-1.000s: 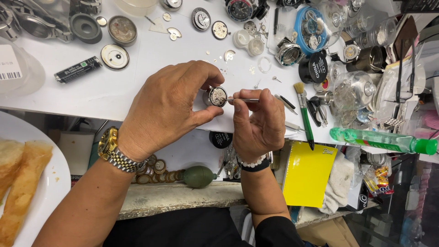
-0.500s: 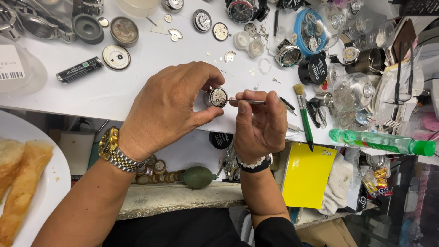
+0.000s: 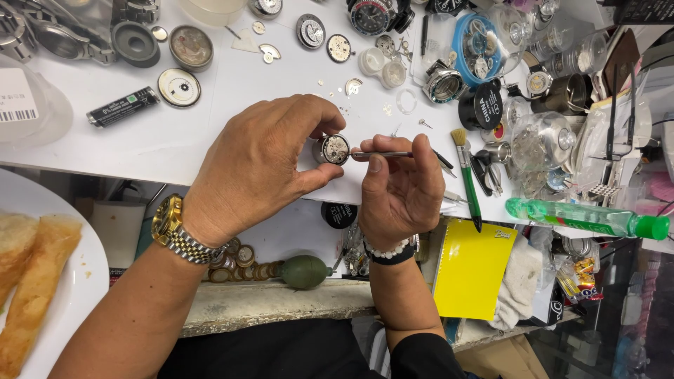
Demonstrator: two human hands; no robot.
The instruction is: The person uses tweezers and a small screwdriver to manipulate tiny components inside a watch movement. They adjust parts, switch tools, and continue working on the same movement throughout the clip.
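Holding steady since a second ago | left hand (image 3: 256,165) pinches open watch (image 3: 331,149) | right hand (image 3: 400,186) grips thin tool (image 3: 382,154), tip still at the works

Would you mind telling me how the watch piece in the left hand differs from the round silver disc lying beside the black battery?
The watch piece is gripped between the left hand fingers above the table; the round silver disc lies flat and untouched on the white table. The watch piece shows small inner parts and looks smaller; the disc's face is plain with a dark centre. The right hand points a thin tool at the watch piece, not at the disc. Both are round and metallic.
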